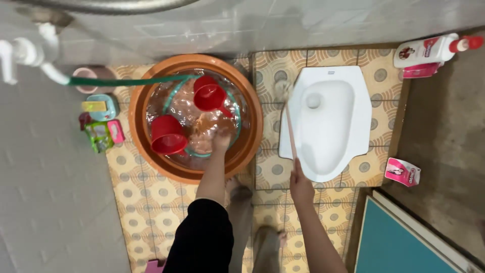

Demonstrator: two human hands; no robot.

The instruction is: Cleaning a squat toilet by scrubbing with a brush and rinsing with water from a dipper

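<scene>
Bathroom floor, patterned tile, wet-looking; white squat toilet beside orange water basin. Right hand: fingers closed around long-handled brush, head near the pan rim. Left hand: dipped in basin by red scoops, finger state unclear. Risk: slipping on damp tile; brush splashing into clean water

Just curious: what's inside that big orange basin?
The orange basin holds water, two red dippers and a green hose end. The left hand dips in; its fingertips are blurred underwater.
</scene>
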